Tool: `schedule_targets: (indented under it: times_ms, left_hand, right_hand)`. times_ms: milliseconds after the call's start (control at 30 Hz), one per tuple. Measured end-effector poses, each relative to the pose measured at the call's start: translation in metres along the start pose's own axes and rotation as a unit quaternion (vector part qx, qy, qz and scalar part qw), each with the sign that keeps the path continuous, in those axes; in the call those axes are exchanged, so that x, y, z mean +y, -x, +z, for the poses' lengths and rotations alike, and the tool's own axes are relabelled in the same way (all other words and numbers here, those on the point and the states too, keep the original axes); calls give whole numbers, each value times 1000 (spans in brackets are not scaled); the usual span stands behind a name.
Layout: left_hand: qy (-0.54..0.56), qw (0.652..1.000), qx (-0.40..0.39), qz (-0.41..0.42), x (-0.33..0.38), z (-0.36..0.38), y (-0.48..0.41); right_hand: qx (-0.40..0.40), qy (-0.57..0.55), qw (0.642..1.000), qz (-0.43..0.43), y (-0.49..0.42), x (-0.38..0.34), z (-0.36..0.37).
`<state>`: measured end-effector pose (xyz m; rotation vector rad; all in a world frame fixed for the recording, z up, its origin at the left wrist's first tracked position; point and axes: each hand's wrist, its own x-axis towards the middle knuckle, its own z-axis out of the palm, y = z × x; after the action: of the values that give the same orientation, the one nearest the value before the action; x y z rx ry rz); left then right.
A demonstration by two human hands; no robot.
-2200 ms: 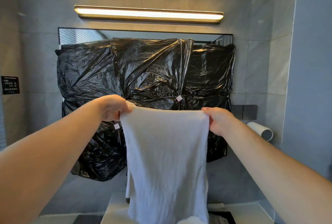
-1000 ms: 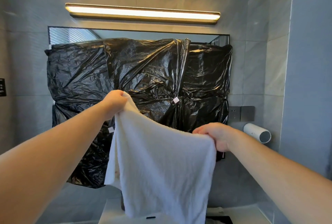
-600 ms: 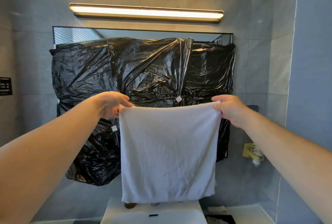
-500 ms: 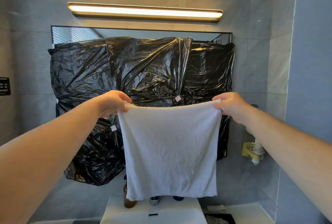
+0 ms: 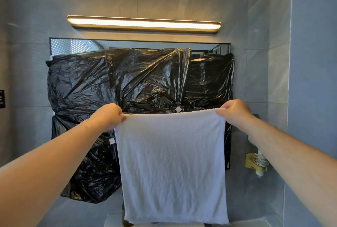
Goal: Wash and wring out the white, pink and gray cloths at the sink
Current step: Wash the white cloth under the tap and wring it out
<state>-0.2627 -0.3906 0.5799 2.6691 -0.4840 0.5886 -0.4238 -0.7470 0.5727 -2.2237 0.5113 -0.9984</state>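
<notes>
The white cloth (image 5: 171, 164) hangs flat and spread out in front of me, held up by its two top corners. My left hand (image 5: 107, 115) pinches the top left corner. My right hand (image 5: 235, 112) pinches the top right corner. The cloth's top edge is stretched level between both hands, and its bottom edge hangs just above the white sink (image 5: 113, 219), of which only a sliver shows. The pink and gray cloths are out of view.
Black plastic sheeting (image 5: 145, 84) covers the mirror on the wall behind the cloth. A lit light bar (image 5: 144, 24) is mounted above it. A yellow holder with a coiled cord (image 5: 255, 163) hangs on the right wall. Tiled walls close in left and right.
The right hand dipped, then came back up level with the left, pulling the cloth out flat. Since half a second ago the cloth has stayed spread and the view has tilted up slightly.
</notes>
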Motion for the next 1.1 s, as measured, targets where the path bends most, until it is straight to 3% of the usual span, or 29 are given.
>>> schedule_targets:
  times_ms: [67,100,167,300,367,467,633,733,800,867,900,1000,1100]
  left_hand:
    - [122,991,-31,-54,-2,2,1]
    - [221,970,-42,-92,-2,3,0]
    - [379,912,-34,-151,3,8,1]
    - [545,814,-61,-191,45,11,14]
    - [590,784,-105,-162,74,13,22]
    - [610,769,-155,-108,104,13,34]
    - [654,705,-272,-45,95,-3,44]
    - [631,721,-287,-9,87,-5,49]
    - [571,781,-248,47,85,0,54]
    - [473,861,-135,127,84,7,55]
    - [442,879,-86,155,83,10,54]
    - [482,861,-82,142,84,20,56]
    - [511,832,-191,102,86,26,62]
  right_hand:
    - [-11,-40,999,27,-2,2,3]
    - [-23,-77,995,51,-2,2,5]
    - [-49,-178,977,111,3,-3,12]
    - [-65,-363,918,144,22,-35,39]
    - [-93,-378,915,101,37,-56,58]
    - [-131,-374,917,34,55,-76,80]
    - [-212,-403,890,-17,63,-70,78]
    - [-234,-399,886,-35,64,-65,78]
    - [-232,-408,882,-36,67,-66,77]
    - [-247,-431,868,-31,69,-69,75]
    - [-262,-441,858,-29,69,-70,74]
    - [-311,-476,822,-33,69,-72,73]
    - [-279,-492,824,-23,67,-74,72]
